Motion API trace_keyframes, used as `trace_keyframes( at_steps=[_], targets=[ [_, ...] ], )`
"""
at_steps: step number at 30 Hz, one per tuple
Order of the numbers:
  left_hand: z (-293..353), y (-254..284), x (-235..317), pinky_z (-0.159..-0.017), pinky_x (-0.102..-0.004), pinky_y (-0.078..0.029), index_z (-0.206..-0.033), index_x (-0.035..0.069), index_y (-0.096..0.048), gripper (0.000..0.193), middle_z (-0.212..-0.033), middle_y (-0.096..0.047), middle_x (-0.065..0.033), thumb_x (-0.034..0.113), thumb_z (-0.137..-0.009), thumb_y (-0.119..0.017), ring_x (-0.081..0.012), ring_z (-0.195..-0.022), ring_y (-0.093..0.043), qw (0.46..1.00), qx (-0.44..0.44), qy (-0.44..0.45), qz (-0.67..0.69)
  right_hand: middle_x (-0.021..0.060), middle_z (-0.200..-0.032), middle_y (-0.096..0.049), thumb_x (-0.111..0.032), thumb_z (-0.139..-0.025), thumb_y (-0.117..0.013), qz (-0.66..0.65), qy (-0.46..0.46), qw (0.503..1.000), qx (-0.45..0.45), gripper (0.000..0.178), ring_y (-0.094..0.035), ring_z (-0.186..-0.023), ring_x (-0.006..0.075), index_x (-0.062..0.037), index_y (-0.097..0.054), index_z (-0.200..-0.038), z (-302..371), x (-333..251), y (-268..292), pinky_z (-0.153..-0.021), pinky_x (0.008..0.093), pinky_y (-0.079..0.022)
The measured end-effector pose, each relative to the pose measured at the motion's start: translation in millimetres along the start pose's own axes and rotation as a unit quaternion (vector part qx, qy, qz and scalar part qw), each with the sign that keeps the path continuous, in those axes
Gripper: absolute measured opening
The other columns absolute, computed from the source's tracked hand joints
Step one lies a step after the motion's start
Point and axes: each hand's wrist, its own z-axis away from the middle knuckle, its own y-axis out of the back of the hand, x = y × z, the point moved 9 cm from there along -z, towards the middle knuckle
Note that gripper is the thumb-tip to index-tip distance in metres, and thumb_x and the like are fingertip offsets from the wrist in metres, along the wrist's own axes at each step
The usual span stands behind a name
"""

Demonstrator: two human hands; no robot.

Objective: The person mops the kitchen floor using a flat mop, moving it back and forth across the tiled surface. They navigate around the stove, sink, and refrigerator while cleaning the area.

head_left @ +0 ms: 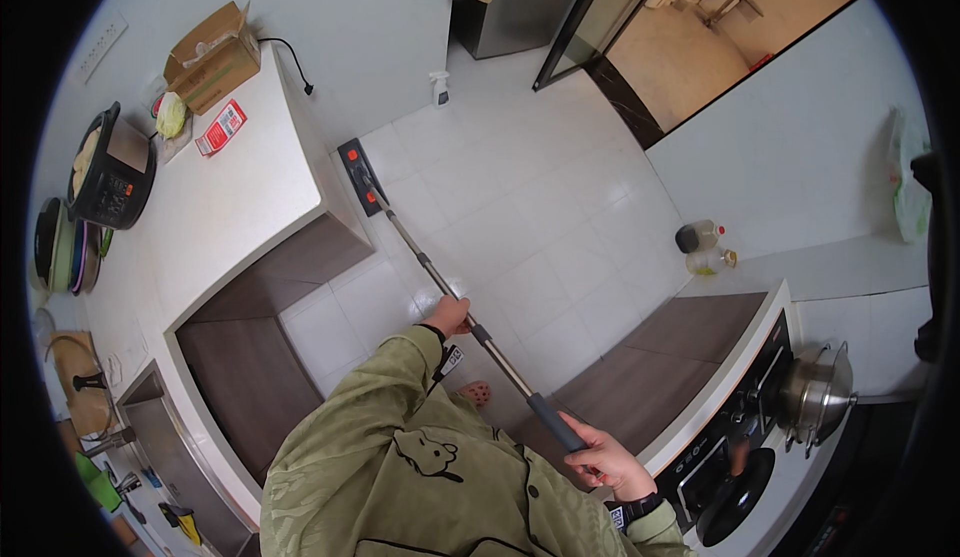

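Observation:
A flat mop (432, 270) with a telescopic metal pole runs from lower right to upper left. My left hand (449, 316) is closed around the middle of its pole. Near the pole's end, my right hand (606, 460) wraps the dark grey grip. The dark rectangular mop head (359, 177), with orange-red clips, lies on the pale tiled floor (520, 227), close beside the base of the left counter. Its underside is hidden.
A spray bottle (440, 89) stands by the far wall. Two bottles (701, 247) are at the right wall. The white left counter (235, 192) carries a cardboard box (212, 67) and a cooker (122, 182). On the right are a steamer pot (815, 392) and frying pan (738, 502). A glass door (590, 22) stands ajar.

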Motion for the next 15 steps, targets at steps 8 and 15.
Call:
trace_keyframes(
  at_steps=[8, 15],
  targets=[
    [83, -117, -47, -0.052, -0.0430, -0.047, -0.074, -0.004, -0.057, 0.031, -0.061, -0.060, -0.0169, 0.023, -0.089, -0.052, -0.0267, -0.053, -0.059, 0.662, -0.250, -0.259, -0.658, -0.0010, -0.061, -0.047, 0.003, -0.080, -0.048, -0.053, -0.040, 0.997, 0.033, 0.076, -0.033, -0.037, 0.0051, -0.0165, -0.024, -0.150, 86, 61, 27, -0.035, 0.0203, -0.024],
    [161, -163, -104, -0.047, -0.0427, -0.048, -0.071, -0.005, -0.057, 0.041, -0.067, -0.062, -0.0191, 0.030, -0.091, -0.050, -0.0264, -0.050, -0.057, 0.792, -0.356, -0.099, -0.485, 0.0010, -0.061, -0.048, -0.002, -0.080, -0.056, -0.187, -0.102, 0.970, 0.118, 0.024, -0.035, -0.037, 0.0078, -0.0029, -0.056, -0.104, 198, 149, 56, -0.032, 0.0211, -0.023]
  ],
)
